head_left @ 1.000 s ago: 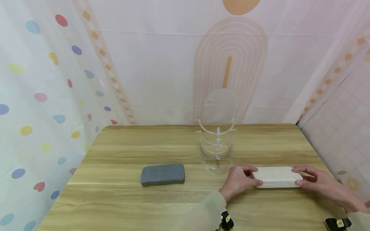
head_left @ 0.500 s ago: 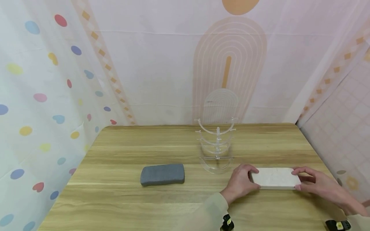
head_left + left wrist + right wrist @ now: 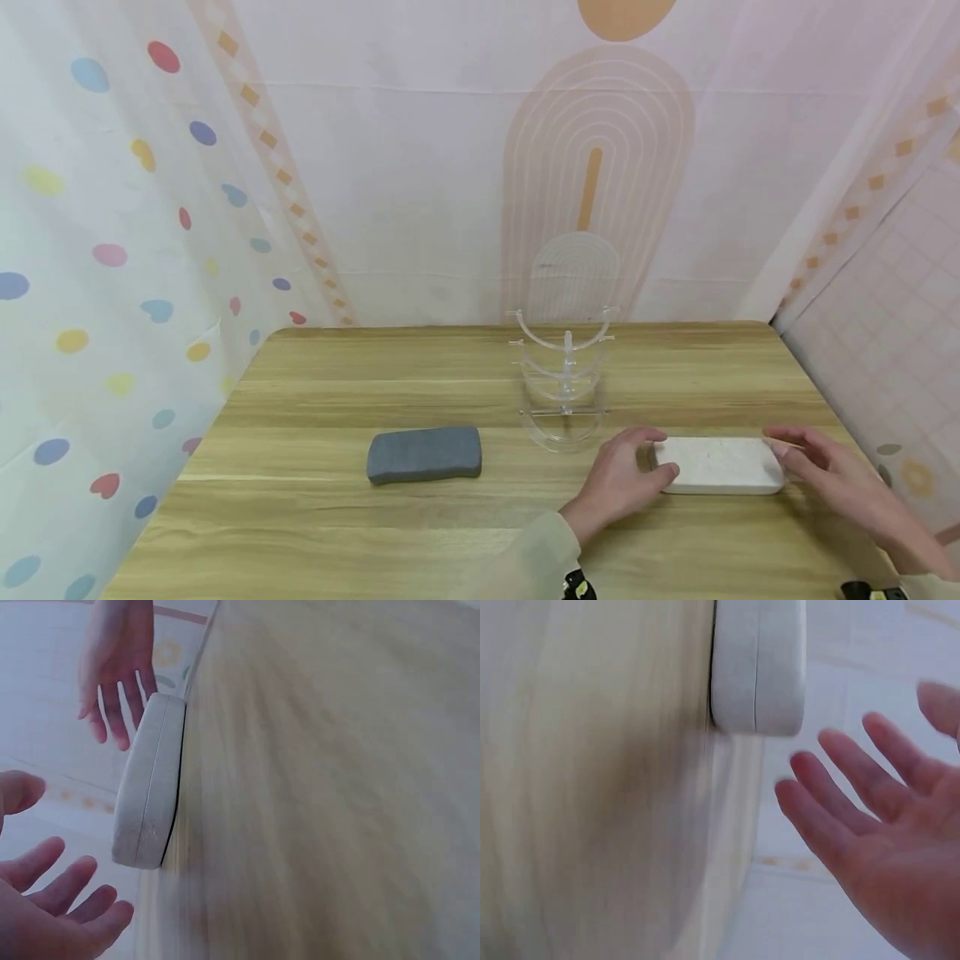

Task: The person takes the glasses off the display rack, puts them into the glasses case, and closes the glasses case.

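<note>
A white case (image 3: pixel 718 465), long and rounded like a glasses case, lies flat on the wooden table at the right. My left hand (image 3: pixel 617 482) is at its left end, fingers and thumb spread; the left wrist view has this hand (image 3: pixel 56 904) slightly apart from the case (image 3: pixel 150 787). At the other end is my right hand (image 3: pixel 840 479). In the right wrist view its loosely spread fingers (image 3: pixel 855 769) stand off the case (image 3: pixel 757 667), with a seam visible along the side. Neither hand holds anything.
A grey case (image 3: pixel 424 455) of similar shape lies on the table (image 3: pixel 300 533) left of centre. Behind my left hand stands a clear tiered rack (image 3: pixel 567 340) with curved arms. Patterned curtains (image 3: pixel 420 183) hang around the back and sides.
Both hands held the white case by its ends earlier; their fingers have now come off it. The case sits slightly nearer to me. The grey case and rack have stayed put.
</note>
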Available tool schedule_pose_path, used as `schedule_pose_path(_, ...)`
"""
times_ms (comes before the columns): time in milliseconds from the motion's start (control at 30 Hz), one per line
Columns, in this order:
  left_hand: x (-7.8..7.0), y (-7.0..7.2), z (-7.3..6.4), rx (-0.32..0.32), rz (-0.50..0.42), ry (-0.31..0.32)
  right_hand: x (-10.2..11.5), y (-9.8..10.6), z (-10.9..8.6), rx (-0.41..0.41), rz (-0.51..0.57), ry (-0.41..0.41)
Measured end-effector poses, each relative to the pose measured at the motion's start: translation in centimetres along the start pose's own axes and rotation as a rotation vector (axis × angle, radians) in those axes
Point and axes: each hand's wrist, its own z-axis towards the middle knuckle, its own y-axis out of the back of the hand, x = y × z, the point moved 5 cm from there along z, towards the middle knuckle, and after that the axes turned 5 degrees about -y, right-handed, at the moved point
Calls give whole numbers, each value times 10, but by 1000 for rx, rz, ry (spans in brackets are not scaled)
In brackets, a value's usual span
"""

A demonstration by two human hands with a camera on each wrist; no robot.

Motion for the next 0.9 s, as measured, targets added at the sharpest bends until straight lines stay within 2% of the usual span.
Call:
schedule_pose_path(167, -2, 19, -9, -83, -43, -92, 19, -2, 1, -212, -59, 25)
schedule_pose_path(267, -2, 29, -13, -101, -64, -117, 33, -4, 1, -282, -71, 40)
schedule_pose_path(400, 0, 43, -20, -103, -70, -101, 49, -10, 2, -320, -82, 45)
schedule_pose_path(533, 1, 60, -28, -107, -60, -89, 64, -19, 4, -322, -81, 74)
schedule_pose_path(767, 6, 93, -37, -169, -19, -152, 90, -32, 0, -378, -107, 190)
schedule_pose_path(900, 10, 109, -41, -193, 12, -160, 101, -38, 0, -400, -117, 222)
